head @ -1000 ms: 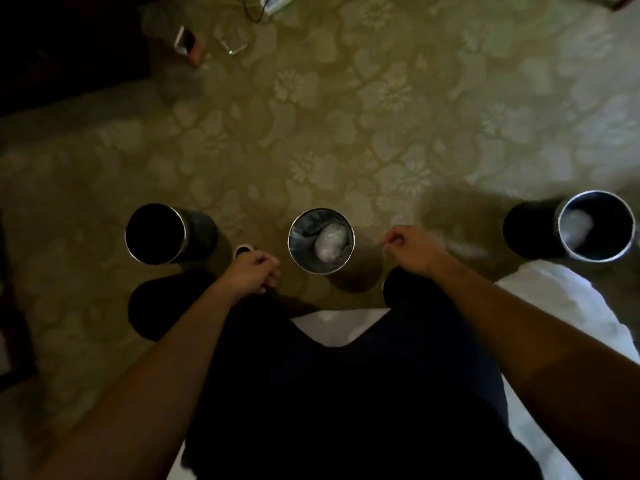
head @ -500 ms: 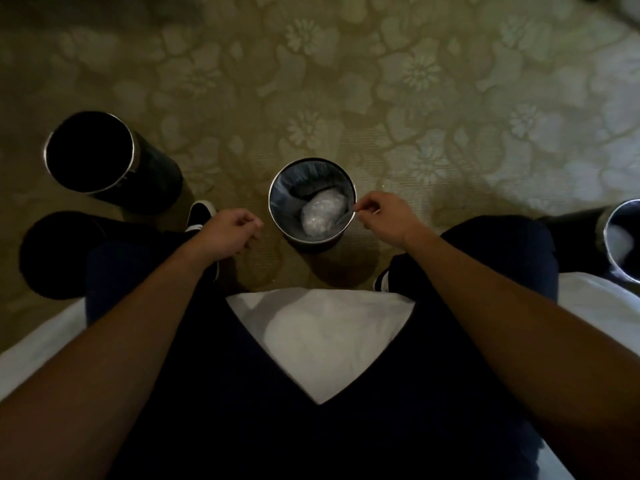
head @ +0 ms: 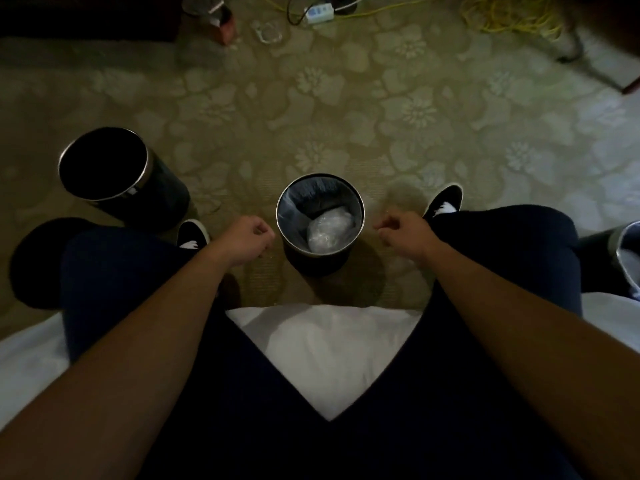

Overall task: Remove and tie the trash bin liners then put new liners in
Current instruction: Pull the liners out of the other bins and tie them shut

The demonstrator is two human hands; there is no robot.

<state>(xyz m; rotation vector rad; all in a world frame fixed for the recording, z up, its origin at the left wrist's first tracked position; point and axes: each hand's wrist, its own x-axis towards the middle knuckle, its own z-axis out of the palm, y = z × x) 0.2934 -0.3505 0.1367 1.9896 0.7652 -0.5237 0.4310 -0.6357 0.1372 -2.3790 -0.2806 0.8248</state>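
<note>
The carpet is olive-tan with a pale flower pattern, and a yellow cable lies far beyond the right hand. Between it and the left hand the bin is black with a silver rim and a clear greyish liner. The trousers are navy.

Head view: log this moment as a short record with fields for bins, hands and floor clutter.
middle bin: upright, clear liner in place, crumpled plastic wad inside
left bin: upright, interior too dark to tell
right bin: cut off by the frame edge
left hand: fingers curled, beside the middle bin, apart from it
right hand: same, on the other side
floor clutter: power strip, yellow cable at the far edge
</note>
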